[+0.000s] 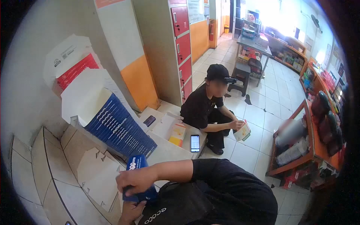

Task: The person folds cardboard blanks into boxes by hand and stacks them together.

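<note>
A blue carton [138, 163] with a white logo is between my hands, low in the head view, close to my black shirt. My right hand [135, 181] reaches over it from above, its fingers curled onto the carton. Beneath, my left hand [132, 212] grips the carton's lower edge, partly cut off by the frame. Just beyond stands a tall, leaning stack of nested blue cartons [120, 125] with open white flaps. Flat white carton blanks [98, 179] lie on the tiled ledge beside my hands.
Another person [206, 108] in black sits on the step, holding a printed carton [243, 132]. A phone [195, 143], a second phone [149, 120] and a yellow-and-white carton [177, 134] lie between us. Red lockers [183, 47] stand behind; an orange shelf [292, 168] is right.
</note>
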Tool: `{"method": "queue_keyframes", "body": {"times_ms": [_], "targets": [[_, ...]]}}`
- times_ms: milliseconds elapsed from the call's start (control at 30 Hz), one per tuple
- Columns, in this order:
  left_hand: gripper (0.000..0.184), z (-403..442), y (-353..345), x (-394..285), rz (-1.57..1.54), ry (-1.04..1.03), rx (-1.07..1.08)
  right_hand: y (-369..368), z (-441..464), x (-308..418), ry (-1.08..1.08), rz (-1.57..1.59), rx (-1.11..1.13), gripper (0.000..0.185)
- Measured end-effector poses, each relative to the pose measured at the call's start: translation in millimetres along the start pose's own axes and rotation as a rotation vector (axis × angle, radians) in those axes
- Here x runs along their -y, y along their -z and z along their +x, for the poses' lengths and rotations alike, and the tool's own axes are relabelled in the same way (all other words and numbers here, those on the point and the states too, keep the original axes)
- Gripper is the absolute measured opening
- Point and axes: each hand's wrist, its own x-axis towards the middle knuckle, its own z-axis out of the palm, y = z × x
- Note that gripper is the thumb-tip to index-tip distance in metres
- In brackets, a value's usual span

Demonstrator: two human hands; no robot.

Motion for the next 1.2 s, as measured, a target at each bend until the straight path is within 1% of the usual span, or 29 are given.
{"method": "queue_keyframes", "body": {"times_ms": [100,133,200,233,300,333,400,433,500,533,567,600,633,700,733,800,900,933,1000,1033,1067,1133,1200], "targets": [[0.036,1.9,-8.3,7.6,-0.632,0.24,-0.03,12.8,-5.9,-0.4,-0.345,0.258,-0.348,0.016],[0.034,1.7,-8.1,9.5,-0.594,0.245,-0.029,10.9,-6.7,-6.5,-0.415,0.425,-0.416,0.021],[0.032,3.6,-6.0,9.4,-0.516,0.255,-0.019,15.2,-5.3,4.5,-0.4,0.206,-0.317,0.019],[0.031,4.5,-4.6,6.6,-0.517,0.299,-0.003,16.6,-5.2,9.6,-0.393,0.099,-0.268,0.018],[0.031,7.0,-0.7,-1.1,-0.517,0.384,0.028,8.9,-5.2,-1.7,-0.215,0.089,-0.253,0.016],[0.03,8.1,-1.8,0.5,-0.57,0.388,0.016,6.7,-4.5,-6.0,-0.124,0.083,-0.245,0.015],[0.028,9.3,-4.9,4.0,-0.676,0.394,-0.011,7.4,-4.0,-7.7,-0.193,0.278,-0.282,0.014],[0.029,9.4,-3.5,3.4,-0.675,0.392,0.0,7.3,-2.9,-7.9,-0.227,0.378,-0.301,0.014],[0.031,10.6,-1.4,0.5,-0.677,0.384,0.019,3.5,-3.1,-11.9,-0.266,0.442,-0.334,0.013],[0.032,9.7,-2.1,9.4,-0.641,0.331,0.027,1.2,-3.1,-13.0,-0.286,0.476,-0.351,0.012],[0.033,8.0,-3.2,26.1,-0.605,0.278,0.035,-0.4,-1.9,-11.9,-0.226,0.36,-0.306,0.012],[0.035,10.1,-2.0,23.4,-0.57,0.226,0.042,-1.9,0.6,-8.6,-0.167,0.245,-0.262,0.011],[0.036,10.7,4.5,20.0,-0.393,0.334,0.101,-4.2,1.9,-7.2,-0.109,0.131,-0.216,0.01],[0.038,9.4,17.0,7.1,-0.034,0.546,0.219,-16.6,4.5,-11.7,-0.062,-0.092,-0.125,0.011],[0.037,7.9,13.2,9.9,-0.1,0.46,0.158,-22.2,5.3,-12.7,-0.038,-0.202,-0.08,0.012],[0.037,8.3,1.8,15.1,-0.226,0.278,0.032,-25.7,6.2,-11.7,-0.029,-0.196,0.001,0.013],[0.039,6.6,-6.1,5.4,-0.419,0.349,0.032,-27.7,8.0,-11.0,0.007,-0.189,0.132,0.014],[0.039,5.6,-7.8,-2.6,-0.382,0.343,-0.005,-27.7,7.9,-10.7,0.021,-0.188,0.178,0.014],[0.038,4.3,-7.8,-18.2,-0.308,0.33,-0.082,-26.7,9.4,-5.8,-0.135,-0.164,0.34,0.014],[0.04,2.1,-2.7,3.3,0.082,0.232,0.052,-27.1,10.8,-4.4,-0.211,-0.148,0.418,0.014],[0.042,0.6,0.4,9.7,0.258,0.175,0.105,-26.4,11.3,-5.2,-0.177,-0.148,0.464,0.015],[0.046,4.0,-0.6,12.1,0.157,0.166,0.091,-25.1,11.8,-6.5,-0.109,-0.15,0.556,0.016],[0.05,7.0,-4.5,14.0,-0.128,0.193,0.024,-19.8,9.9,2.1,-0.215,-0.131,0.472,0.036]]}}
